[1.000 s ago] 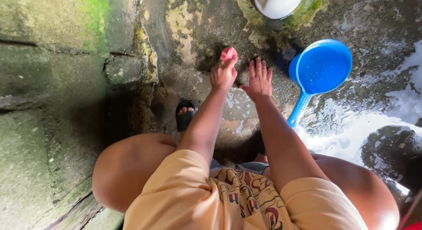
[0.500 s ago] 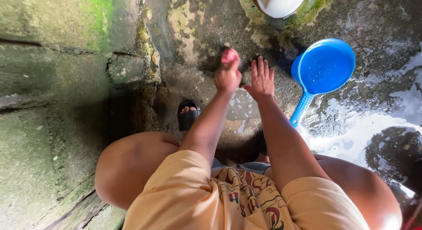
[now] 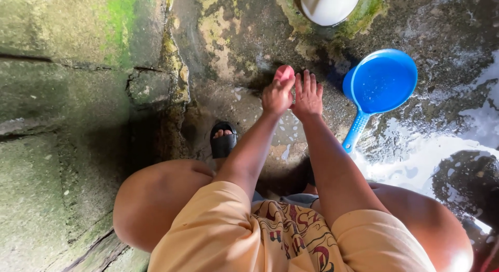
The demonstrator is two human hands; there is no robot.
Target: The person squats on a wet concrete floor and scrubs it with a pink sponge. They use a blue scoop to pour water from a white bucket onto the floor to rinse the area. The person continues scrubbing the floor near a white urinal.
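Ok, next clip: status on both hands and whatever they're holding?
Left hand closed on pink bar. Right hand open, fingers spread, pressed beside it. Blue dipper on wet ground to the right, untouched. Nothing between the hands.

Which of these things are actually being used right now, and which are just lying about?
In use:
left hand, closed on the pink bar
right hand, open, flat on the wet sudsy ground

Lying about:
blue dipper
white container
mossy stone
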